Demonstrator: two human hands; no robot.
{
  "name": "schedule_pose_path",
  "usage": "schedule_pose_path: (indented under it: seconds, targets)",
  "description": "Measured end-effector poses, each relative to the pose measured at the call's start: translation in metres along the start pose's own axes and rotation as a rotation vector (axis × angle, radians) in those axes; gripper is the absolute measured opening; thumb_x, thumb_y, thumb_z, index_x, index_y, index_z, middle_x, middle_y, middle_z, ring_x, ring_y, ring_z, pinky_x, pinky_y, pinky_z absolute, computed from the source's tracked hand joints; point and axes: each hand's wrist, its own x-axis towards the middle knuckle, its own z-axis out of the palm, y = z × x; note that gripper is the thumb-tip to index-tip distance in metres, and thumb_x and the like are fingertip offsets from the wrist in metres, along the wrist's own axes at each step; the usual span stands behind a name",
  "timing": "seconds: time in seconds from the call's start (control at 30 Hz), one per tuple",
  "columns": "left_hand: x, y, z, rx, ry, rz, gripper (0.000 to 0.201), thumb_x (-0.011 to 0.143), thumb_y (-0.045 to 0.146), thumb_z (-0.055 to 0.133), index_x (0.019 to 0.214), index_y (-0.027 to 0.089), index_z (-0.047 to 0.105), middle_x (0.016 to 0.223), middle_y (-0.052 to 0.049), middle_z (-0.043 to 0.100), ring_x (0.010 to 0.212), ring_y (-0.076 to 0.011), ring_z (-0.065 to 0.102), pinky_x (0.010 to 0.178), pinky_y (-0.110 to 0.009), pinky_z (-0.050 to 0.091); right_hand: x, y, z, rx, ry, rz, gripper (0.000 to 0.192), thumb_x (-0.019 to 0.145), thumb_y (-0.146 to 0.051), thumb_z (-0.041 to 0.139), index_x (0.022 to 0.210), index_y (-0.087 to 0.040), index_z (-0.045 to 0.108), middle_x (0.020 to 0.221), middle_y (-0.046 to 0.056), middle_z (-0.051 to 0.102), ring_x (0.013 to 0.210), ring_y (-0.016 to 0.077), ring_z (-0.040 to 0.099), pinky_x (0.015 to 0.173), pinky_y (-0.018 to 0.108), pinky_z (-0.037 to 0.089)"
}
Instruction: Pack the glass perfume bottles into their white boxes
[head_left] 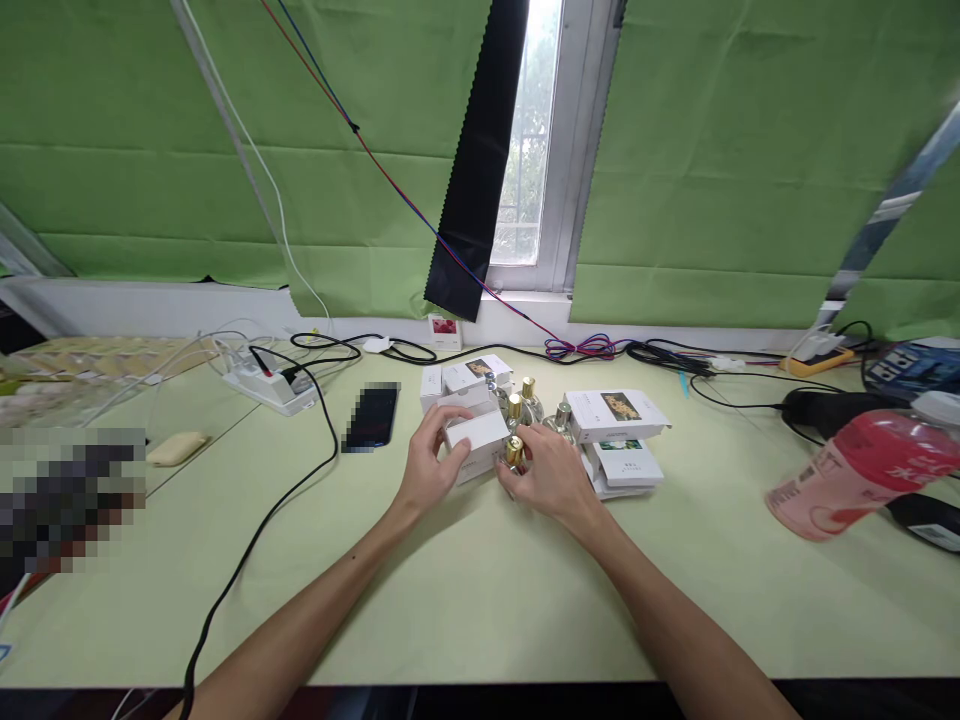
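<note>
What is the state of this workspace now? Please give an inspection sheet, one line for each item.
Surface: pale green table, bare near the front edge.
Job's things: white box; gold-capped bottle beside it; more bottles and boxes behind; flat packs stacked at right.
Clutter: phone, pink bottle, beige block.
Hands: left hand grips the white box; right hand holds the gold-capped bottle at the box's side.
Cables: black cable runs from the power strip to the front edge; more cables along the wall; red and blue wires hang across.
Surroundings: green curtains, narrow window.
</note>
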Motion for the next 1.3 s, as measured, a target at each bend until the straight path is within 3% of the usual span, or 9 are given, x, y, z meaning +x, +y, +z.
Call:
schedule_pose_path:
  seconds: [0.23,0.57,1.3]
  targets:
    - [-0.004,-0.009,0.003,-0.061,0.005,-0.04,0.023,0.082,0.03,0.063,0.101,0.023,0.051,0.093,-0.002,0.056,0.081,-0.0165,0.056,0.072,-0.027,0.05,0.0,0.0,-0.001,0.025,0.009,0.016,0.021,0.082,-0.037,0.07,0.076,-0.022,0.056,0.082,0.002,0.06,0.065,0.0154,0.053,0.055,0.026,0.028]
    - [-0.004,-0.01,0.003,-0.117,0.025,-0.056,0.027,0.083,0.03,0.065,0.091,0.024,0.04,0.088,0.002,0.042,0.074,-0.0121,0.047,0.067,-0.023,0.043,-0.001,0.001,0.001,0.007,0.027,0.02,0.018,0.083,-0.037,0.07,0.081,-0.022,0.059,0.087,0.003,0.06,0.067,0.0153,0.054,0.056,0.026,0.029]
    - [0.001,-0.011,0.007,-0.231,0.189,-0.094,0.031,0.089,0.038,0.068,0.078,0.021,0.043,0.074,0.003,0.042,0.065,-0.0116,0.04,0.059,-0.023,0.035,-0.002,-0.005,-0.001,-0.037,-0.003,0.071,0.02,0.085,-0.037,0.068,0.079,-0.021,0.058,0.086,0.001,0.062,0.07,0.0138,0.056,0.057,0.026,0.026]
